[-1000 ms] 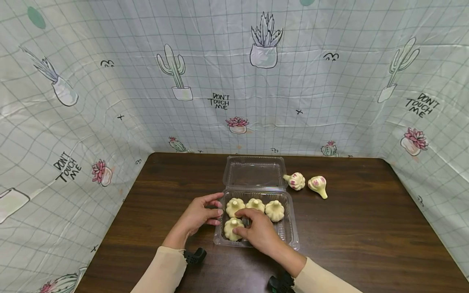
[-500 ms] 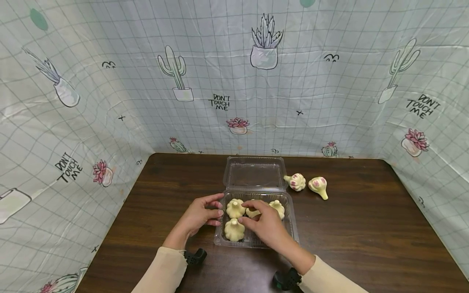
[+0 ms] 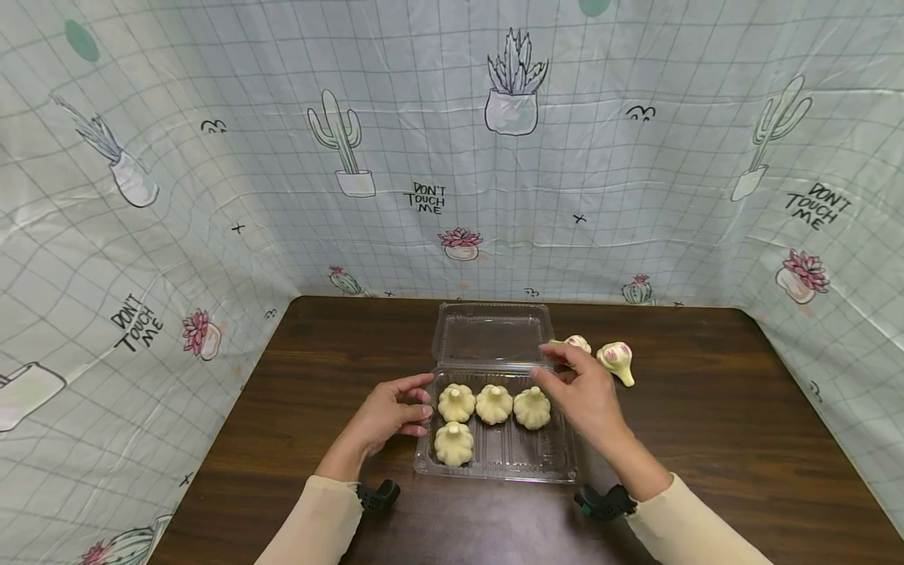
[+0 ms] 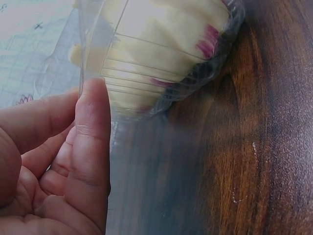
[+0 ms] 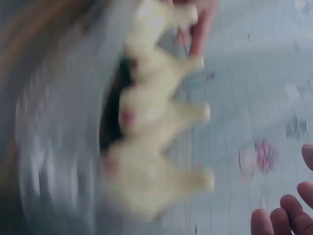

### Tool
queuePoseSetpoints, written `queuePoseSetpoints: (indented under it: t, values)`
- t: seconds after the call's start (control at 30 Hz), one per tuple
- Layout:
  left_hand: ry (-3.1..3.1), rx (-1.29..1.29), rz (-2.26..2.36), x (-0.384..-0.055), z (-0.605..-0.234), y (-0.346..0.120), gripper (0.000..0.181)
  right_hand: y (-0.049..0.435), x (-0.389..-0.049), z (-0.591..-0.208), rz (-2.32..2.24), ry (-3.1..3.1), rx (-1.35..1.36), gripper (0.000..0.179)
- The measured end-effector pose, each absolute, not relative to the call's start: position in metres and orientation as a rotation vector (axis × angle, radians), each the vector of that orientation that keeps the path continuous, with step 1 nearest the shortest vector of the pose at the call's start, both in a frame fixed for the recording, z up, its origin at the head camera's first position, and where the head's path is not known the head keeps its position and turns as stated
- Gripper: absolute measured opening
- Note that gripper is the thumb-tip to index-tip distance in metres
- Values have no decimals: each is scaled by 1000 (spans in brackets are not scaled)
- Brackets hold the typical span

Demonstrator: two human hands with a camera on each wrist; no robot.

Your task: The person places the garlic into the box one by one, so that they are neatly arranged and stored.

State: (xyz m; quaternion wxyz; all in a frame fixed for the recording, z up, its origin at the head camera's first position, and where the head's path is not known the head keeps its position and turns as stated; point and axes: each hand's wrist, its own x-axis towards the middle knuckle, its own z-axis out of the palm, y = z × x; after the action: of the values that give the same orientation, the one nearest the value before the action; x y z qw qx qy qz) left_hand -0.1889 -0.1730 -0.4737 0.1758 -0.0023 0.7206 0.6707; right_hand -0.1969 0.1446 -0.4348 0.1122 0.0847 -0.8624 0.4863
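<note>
Pale garlic bulbs (image 3: 493, 404) sit stem-up in the base of a hinged clear plastic box (image 3: 508, 473): three along the back row and one at front left. My left hand (image 3: 384, 412) rests its fingertips against the left side of the box; the left wrist view shows the thumb (image 4: 93, 117) at the plastic wall. Over the back right corner of the box, my right hand (image 3: 586, 392) is held with thumb and fingers apart, nothing between them. Just beyond it, a garlic bulb with pink marks (image 3: 579, 343) is partly hidden. Another loose garlic bulb (image 3: 615, 359) lies to its right.
The box's transparent lid (image 3: 492, 336) lies folded back behind the base. Everything stands on a dark brown wooden table (image 3: 339, 345). A patterned curtain (image 3: 395, 141) encloses the back and sides. The right wrist view is blurred.
My right hand has drawn back from the front left garlic bulb and moved rightward and away, toward the loose bulbs. My left hand has stayed at the box's left side.
</note>
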Motion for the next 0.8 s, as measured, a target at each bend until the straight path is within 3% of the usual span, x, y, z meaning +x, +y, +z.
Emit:
queuePoseSetpoints:
  t: [0.4, 0.8]
  values:
    - [2051, 11, 1875, -193, -474, -175, 59, 223, -221, -442, 1120, -2526, 41, 46]
    - [2088, -9, 1853, -204, -472, -173, 59, 253, -237, -467, 1101, -2618, 8, 63]
